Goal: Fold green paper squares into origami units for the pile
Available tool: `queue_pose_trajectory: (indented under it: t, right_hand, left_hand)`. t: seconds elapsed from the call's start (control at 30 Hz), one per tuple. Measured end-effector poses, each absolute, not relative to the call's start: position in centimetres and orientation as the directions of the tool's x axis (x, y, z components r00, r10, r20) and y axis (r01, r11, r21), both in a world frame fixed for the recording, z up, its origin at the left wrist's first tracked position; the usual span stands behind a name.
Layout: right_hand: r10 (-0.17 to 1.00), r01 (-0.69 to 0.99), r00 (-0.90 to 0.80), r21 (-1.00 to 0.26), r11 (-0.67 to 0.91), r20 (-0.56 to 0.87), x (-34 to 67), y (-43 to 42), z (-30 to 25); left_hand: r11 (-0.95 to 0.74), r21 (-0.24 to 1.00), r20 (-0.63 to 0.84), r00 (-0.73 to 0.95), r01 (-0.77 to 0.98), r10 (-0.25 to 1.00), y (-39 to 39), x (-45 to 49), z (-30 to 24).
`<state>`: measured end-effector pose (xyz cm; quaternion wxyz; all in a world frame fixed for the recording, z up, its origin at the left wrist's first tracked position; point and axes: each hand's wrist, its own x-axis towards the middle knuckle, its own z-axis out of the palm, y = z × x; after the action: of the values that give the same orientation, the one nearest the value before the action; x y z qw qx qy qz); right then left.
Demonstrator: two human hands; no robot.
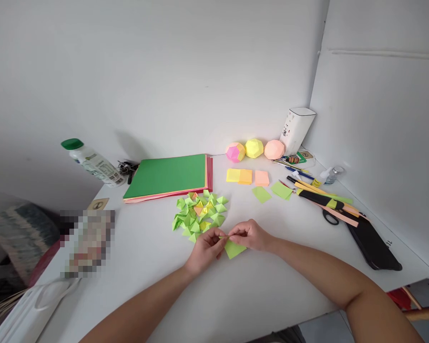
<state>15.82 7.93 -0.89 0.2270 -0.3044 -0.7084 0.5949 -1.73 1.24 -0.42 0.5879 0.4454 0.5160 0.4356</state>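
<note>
Both hands meet over a light green paper square (pixel 235 250) near the middle of the table. My left hand (pixel 208 247) pinches its upper left edge between thumb and fingers. Close beside it, my right hand (pixel 249 235) pinches the same paper along the top. The fingers cover part of the upper edge, so I cannot tell how far it is folded. Just beyond my left hand lies a pile of folded paper pieces (pixel 191 220), mostly green with a few yellow and orange ones.
Behind the pile lies a stack of coloured sheets (pixel 168 174). Three paper balls (pixel 253 148) sit by the wall, with sticky note pads (pixel 239 176) before them. A utility knife (pixel 320 199), scissors (pixel 331 217) and a black case (pixel 373 243) lie right. A bottle (pixel 95 164) stands left.
</note>
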Motion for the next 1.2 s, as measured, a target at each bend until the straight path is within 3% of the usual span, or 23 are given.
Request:
queue_pose_trajectory:
  t: [0.23, 0.53, 0.87, 1.2]
  right_hand:
    - [0.729, 0.150, -0.674, -0.988, -0.025, -0.121, 15.56, 7.53, -0.55]
    - [0.765, 0.077, -0.635, -0.994, -0.075, -0.107, 15.74, 7.78, -0.35]
    - [0.720, 0.149, -0.691, -0.988, 0.048, -0.069, 15.54, 7.55, -0.51]
    - [0.738, 0.183, -0.675, -0.971, 0.154, -0.010, 14.96, 7.25, -0.35]
  left_hand:
    - [0.217, 0.963, -0.223, -0.024, -0.160, 0.974, 1.28, -1.71, -1.02]
    - [0.213, 0.929, -0.245, -0.070, -0.303, 0.967, 1.55, -2.10, -1.41]
    - [0.242, 0.967, -0.239, 0.045, -0.076, 0.970, 1.38, -1.91, -1.28]
    - [0.259, 0.966, -0.258, 0.059, -0.020, 0.964, 1.32, -1.46, -0.59]
